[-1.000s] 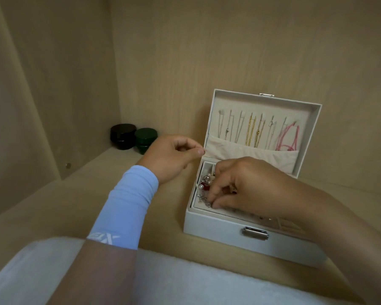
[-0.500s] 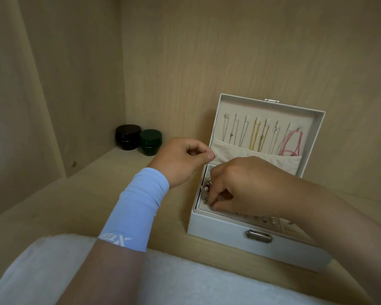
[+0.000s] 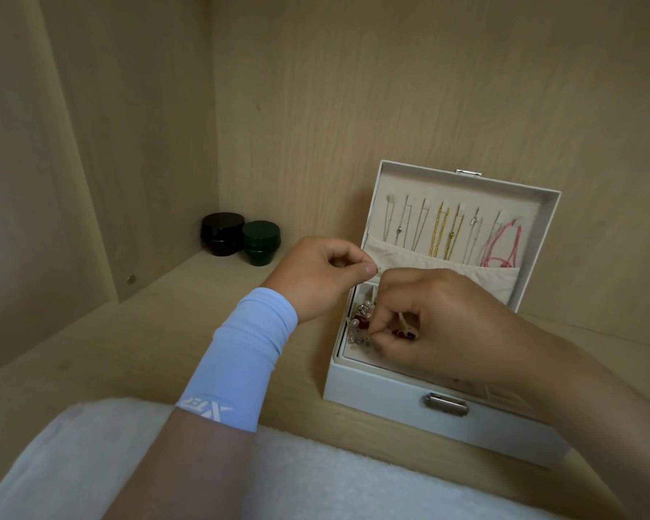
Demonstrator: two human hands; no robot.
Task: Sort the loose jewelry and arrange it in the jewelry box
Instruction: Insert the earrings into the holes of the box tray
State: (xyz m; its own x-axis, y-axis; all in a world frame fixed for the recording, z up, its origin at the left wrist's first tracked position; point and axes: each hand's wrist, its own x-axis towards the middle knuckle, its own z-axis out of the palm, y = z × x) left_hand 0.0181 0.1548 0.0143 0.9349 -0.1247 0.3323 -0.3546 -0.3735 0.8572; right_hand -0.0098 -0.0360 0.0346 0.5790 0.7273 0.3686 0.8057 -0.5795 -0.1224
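Observation:
A white jewelry box (image 3: 391, 399) stands open on the wooden shelf. Its lid (image 3: 541, 204) holds hanging silver and gold chains (image 3: 439, 234) and a pink cord (image 3: 501, 245) above a cream pocket. In the box's left compartment lies a tangle of pearl and red-bead jewelry (image 3: 361, 320). My right hand (image 3: 436, 320) reaches into that compartment and pinches part of the tangle with curled fingers. My left hand (image 3: 323, 273), in a blue sleeve, hovers at the box's left rim and pinches a small thin piece between thumb and forefinger; what it is stays too small to tell.
Two round lidded jars, one black (image 3: 223, 233) and one dark green (image 3: 261, 242), sit in the back left corner. Wooden walls close in at left and back. A white towel-like cloth (image 3: 316, 482) covers the front edge of the shelf (image 3: 91, 350).
My left hand has shifted slightly toward the box, and its thumb and forefinger now meet my right hand's fingers. My right hand stays in the left compartment, working the beads.

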